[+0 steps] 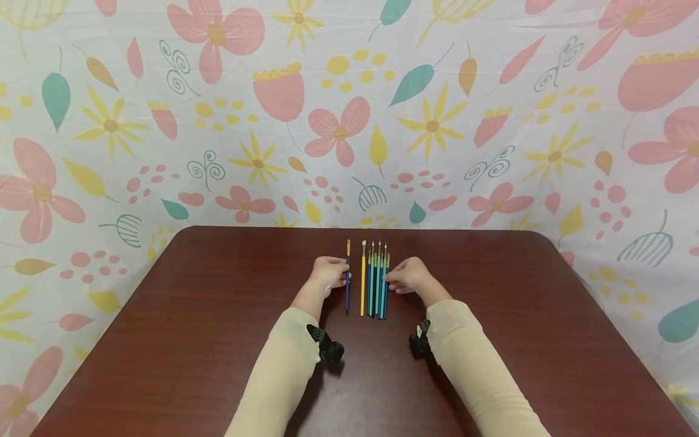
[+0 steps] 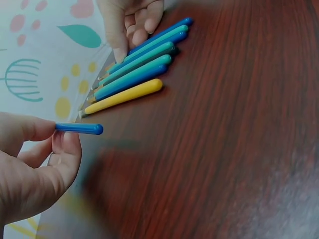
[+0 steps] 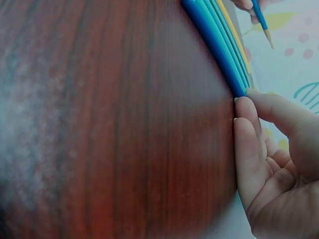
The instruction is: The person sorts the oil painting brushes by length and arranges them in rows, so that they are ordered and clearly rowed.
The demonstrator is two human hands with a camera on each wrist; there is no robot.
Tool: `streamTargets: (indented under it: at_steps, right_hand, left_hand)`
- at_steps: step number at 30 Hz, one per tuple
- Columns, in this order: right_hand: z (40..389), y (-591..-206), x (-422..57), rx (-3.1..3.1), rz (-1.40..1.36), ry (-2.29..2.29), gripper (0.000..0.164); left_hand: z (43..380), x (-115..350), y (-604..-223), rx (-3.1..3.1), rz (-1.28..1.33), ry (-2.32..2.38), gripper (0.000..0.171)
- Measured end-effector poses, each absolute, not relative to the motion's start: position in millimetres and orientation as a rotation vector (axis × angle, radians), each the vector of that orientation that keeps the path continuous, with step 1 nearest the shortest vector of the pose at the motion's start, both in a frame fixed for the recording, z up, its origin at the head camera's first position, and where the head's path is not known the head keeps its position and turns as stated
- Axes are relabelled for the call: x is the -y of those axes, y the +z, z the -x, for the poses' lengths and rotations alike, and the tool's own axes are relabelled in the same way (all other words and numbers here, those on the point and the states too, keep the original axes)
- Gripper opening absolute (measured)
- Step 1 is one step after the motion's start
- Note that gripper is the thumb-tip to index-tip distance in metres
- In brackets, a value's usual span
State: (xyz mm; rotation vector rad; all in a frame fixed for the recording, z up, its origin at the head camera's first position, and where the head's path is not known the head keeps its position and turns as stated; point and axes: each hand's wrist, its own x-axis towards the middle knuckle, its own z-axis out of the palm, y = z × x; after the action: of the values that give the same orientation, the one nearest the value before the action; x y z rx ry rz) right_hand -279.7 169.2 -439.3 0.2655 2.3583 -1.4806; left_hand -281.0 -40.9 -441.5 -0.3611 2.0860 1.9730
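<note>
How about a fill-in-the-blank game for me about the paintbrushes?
1. The left hand holds a paintbrush whose handle is ____.
2. Of the brushes lying on the table, the nearest brush to the held one has a ____ handle.
3. The held one's bristles point ____ from the left sleeve.

Missing words: blue, yellow, away.

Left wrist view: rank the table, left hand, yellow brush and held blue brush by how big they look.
Table
Left hand
Yellow brush
Held blue brush: visible part only; fingers hide the rest
</note>
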Motion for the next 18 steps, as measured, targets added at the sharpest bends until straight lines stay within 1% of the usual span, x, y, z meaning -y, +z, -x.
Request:
streamTargets:
  at_steps: [12,18]
  right_hand:
    - [281,-441,-169,-2.365,-0.280,-1.481,0.027]
    - [280,-441,-170,-2.360,-0.277,-1.486,0.026]
  left_hand:
    - [287,60,-444,-2.066,0.285,2.034,0.032]
    - [292,72,-443,-2.079,0.316,2.069,0.032]
